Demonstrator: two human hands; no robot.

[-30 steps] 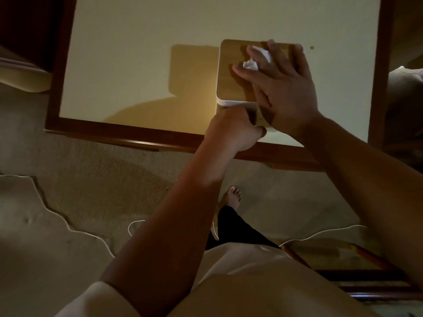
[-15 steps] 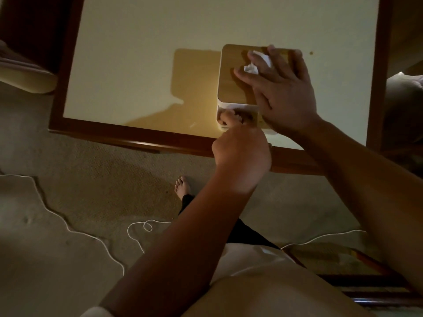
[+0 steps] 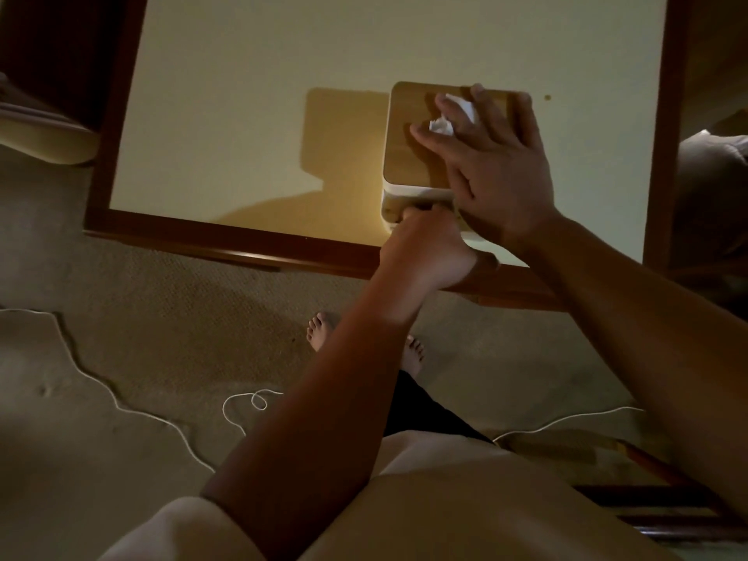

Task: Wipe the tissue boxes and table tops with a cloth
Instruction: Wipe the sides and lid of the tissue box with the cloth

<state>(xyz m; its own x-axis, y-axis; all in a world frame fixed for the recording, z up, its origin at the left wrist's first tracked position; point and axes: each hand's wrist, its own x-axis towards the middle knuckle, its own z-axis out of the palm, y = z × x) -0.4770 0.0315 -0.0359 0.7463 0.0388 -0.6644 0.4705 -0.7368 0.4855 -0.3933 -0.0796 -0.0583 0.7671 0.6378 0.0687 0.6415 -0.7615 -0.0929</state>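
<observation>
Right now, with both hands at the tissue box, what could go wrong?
The tissue box stands close to the near edge of the table; a tug by the left hand could slide it off. The tissue pokes up between the fingers of the right hand and may crumple or tear. A white cord loops on the carpet near the bare feet: possible trip.

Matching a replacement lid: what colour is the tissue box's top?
Tissue box top: light wood-grain brown, white sides. Head view shows it best.

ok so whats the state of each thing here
tissue box, upright on the table, near its front edge
tissue, poking out the top
right hand, flat on the box top
left hand, curled against the box's near side
cord, slack and looped
</observation>
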